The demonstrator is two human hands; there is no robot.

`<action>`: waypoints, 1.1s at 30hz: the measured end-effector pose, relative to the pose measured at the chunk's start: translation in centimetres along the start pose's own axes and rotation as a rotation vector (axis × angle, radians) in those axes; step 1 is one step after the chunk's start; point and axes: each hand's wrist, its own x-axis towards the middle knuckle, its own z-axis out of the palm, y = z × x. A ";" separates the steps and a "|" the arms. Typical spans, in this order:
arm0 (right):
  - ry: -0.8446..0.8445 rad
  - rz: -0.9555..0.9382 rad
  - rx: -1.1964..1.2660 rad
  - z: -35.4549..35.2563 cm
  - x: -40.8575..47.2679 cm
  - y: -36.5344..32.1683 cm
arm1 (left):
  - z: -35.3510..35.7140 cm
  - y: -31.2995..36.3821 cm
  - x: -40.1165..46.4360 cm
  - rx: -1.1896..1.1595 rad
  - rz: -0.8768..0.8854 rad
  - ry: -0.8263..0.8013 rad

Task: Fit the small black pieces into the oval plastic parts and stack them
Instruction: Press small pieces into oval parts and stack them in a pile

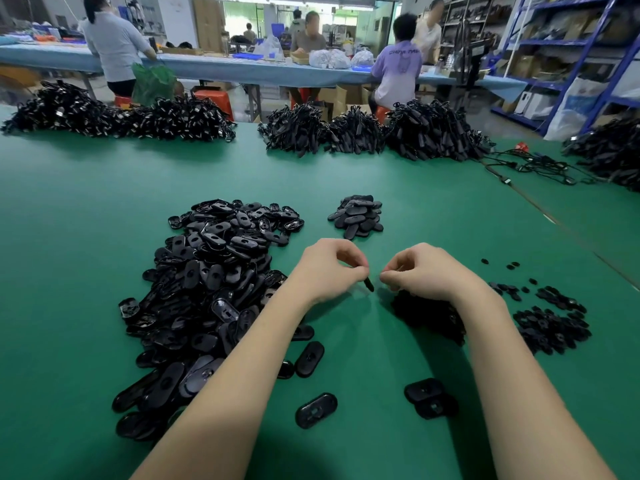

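Observation:
A big heap of black oval plastic parts (207, 289) lies left of my arms on the green table (69, 237). My left hand (325, 268) holds one oval part (370, 284) edge-on, its lower end showing below my fingers. My right hand (426, 271) hovers close beside it, fingers curled in a pinch; what it pinches is hidden. Small black pieces (547, 323) lie in a heap under and right of my right wrist. A small pile of oval parts (356, 216) sits beyond my hands.
Loose oval parts lie near me: one (316, 409) and a stacked pair (429, 398). Large mounds of black cabled items (346, 133) line the table's far edge. Cables (536, 164) trail at the right. People work at a blue table (225, 69) behind.

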 end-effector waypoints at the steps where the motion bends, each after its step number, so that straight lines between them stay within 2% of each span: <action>1: -0.013 0.014 -0.032 -0.2 -0.1 -0.1 | 0.0 -0.1 0.1 -0.048 -0.021 0.016; 7: -0.057 0.058 -0.112 -1.0 -0.7 -0.1 | -0.5 -0.2 0.3 -0.381 -0.127 0.044; 13: -0.126 0.068 -0.148 -1.4 -1.1 -0.5 | -0.6 -0.2 0.6 -0.560 -0.176 0.046; 19: -0.077 0.078 -0.280 -0.9 -0.9 -1.0 | -0.4 -0.2 0.5 -0.598 -0.213 0.021; 25: -0.084 0.075 -0.286 -0.7 -0.8 -1.0 | -0.2 -0.3 0.8 -0.629 -0.262 0.036; 28: -0.067 0.055 -0.232 -0.5 -0.7 -0.7 | -0.2 -0.4 0.9 -0.725 -0.300 0.039; 33: 0.034 -0.037 0.079 -0.4 -0.3 -0.5 | -0.4 -0.5 1.0 -0.899 -0.332 -0.001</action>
